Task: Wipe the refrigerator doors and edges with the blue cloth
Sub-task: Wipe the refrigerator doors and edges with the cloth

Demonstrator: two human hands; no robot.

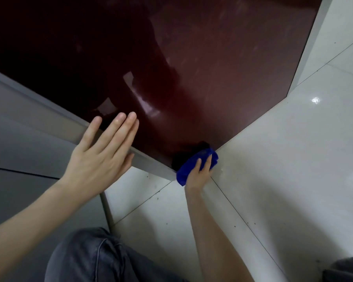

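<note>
One blue cloth (186, 169), diagonal, against door (212, 78) corner

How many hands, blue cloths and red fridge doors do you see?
hands: 2, the left hand and the right hand
blue cloth: 1
red fridge door: 1
total: 4
</note>
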